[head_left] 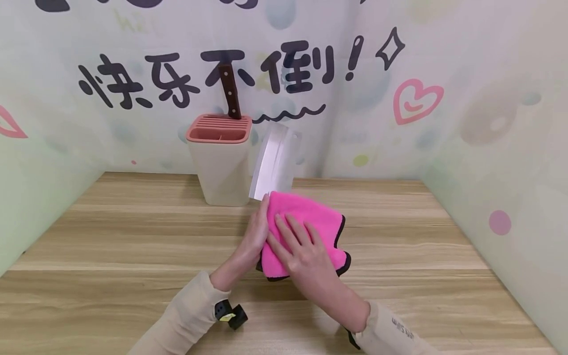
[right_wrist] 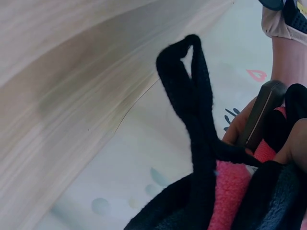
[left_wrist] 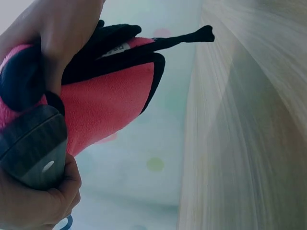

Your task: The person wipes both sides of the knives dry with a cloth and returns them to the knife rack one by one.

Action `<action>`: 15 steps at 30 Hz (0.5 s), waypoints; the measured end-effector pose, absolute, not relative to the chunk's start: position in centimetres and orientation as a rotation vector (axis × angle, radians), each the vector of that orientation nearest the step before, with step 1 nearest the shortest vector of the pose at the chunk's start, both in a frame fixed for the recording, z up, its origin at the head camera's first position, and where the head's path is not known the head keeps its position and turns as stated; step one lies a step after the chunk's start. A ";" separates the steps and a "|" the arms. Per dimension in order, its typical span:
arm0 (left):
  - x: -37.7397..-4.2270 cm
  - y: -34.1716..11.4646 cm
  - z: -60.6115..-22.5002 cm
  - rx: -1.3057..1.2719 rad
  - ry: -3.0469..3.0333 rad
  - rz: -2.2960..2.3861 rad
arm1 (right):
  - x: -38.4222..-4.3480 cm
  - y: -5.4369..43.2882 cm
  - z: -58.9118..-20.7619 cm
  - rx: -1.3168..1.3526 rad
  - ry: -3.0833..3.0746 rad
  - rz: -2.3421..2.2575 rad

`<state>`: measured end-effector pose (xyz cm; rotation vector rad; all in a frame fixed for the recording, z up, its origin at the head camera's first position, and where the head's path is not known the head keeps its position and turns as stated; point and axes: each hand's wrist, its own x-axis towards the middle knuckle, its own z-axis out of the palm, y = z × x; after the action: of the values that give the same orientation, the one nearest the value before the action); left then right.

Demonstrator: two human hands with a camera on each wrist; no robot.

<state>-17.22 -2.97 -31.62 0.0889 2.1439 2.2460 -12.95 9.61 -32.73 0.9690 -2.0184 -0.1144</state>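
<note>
My left hand (head_left: 255, 235) grips the dark handle (left_wrist: 34, 152) of a cleaver; in the left wrist view its fingers curl round the handle. The broad metal blade (head_left: 275, 162) points up and away, its lower part hidden by a folded pink cloth (head_left: 308, 212) with black edging. My right hand (head_left: 310, 268) holds this cloth against the cleaver, fingers spread over the top and thumb underneath. A black loop (right_wrist: 184, 79) of the cloth's edging hangs out in the right wrist view.
Behind the hands, a white knife block (head_left: 224, 167) with a pink slotted top stands on the wooden table (head_left: 133, 246). A brown-handled knife (head_left: 230, 91) sits in one slot. Printed cloth walls (head_left: 488, 148) border the table at the back and sides.
</note>
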 end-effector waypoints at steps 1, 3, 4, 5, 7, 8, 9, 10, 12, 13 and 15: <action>-17.2 -3.0 -31.6 0.095 2.142 2.246 | -12.9 9.6 -32.8 0.970 -2.011 -0.124; -17.2 -3.0 -31.6 0.106 2.141 2.245 | -12.7 9.6 -32.8 0.977 -2.000 -0.134; -17.2 -3.0 -31.6 0.107 2.142 2.244 | -12.6 9.6 -32.8 0.979 -1.998 -0.140; -17.2 -2.9 -31.6 0.106 2.142 2.245 | -12.5 9.6 -32.9 0.981 -2.000 -0.142; -17.2 -2.9 -31.5 0.104 2.139 2.248 | -12.4 9.6 -32.9 0.983 -2.003 -0.145; -17.2 -2.9 -31.5 0.100 2.141 2.248 | -12.4 9.6 -32.9 0.983 -2.003 -0.148; -17.2 -2.9 -31.4 0.100 2.139 2.251 | -12.3 9.7 -32.9 0.982 -2.003 -0.152; -17.2 -2.9 -31.4 0.095 2.139 2.252 | -12.3 9.7 -32.9 0.982 -2.002 -0.157; -17.2 -2.9 -31.2 0.087 2.139 2.250 | -12.1 9.7 -32.8 0.984 -1.999 -0.171; -17.2 -2.8 -31.2 0.081 2.142 2.248 | -12.1 9.7 -32.8 0.985 -1.999 -0.177; -17.2 -2.8 -31.1 0.072 2.138 2.246 | -11.9 9.8 -32.8 0.988 -2.006 -0.196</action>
<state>-17.21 -2.85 -31.10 0.0725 2.1378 2.2461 -11.86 9.79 -32.78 0.9882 -2.0064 -0.1955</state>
